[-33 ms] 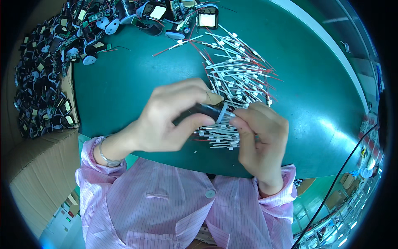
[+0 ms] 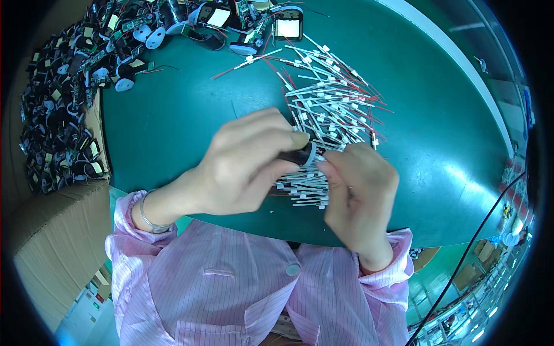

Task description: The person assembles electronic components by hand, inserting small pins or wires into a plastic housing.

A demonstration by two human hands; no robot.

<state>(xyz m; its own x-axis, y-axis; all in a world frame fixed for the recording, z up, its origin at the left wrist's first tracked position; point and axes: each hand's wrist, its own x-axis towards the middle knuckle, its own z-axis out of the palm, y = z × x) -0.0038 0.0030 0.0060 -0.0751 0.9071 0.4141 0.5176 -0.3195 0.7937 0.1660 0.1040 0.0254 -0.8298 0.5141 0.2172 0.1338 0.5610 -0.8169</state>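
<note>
In front of my chest, my left hand [image 2: 245, 164] is closed round a small black cylindrical housing [image 2: 297, 155] with a pale grey rim facing right. The fingers hide most of its body. At the rim, my right hand [image 2: 362, 193] has its thumb and forefinger pinched together on a small pale piece [image 2: 321, 158], too small and covered to make out fully. Below and behind the hands lies a pile of thin white leads with white connectors and red wire ends [image 2: 329, 106] on the green table [image 2: 184, 115].
A cardboard box [image 2: 63, 230] on the left holds many black housings with circuit boards [image 2: 60, 115]. More such housings [image 2: 248, 34] lie along the table's far left edge. A lone white lead [image 2: 249, 60] lies left of the pile. A black cable [image 2: 461, 262] hangs at the right.
My left fingers cover more of the black housing, which has tilted slightly. My right hand has turned a little, its fingers curling inward at the rim.
</note>
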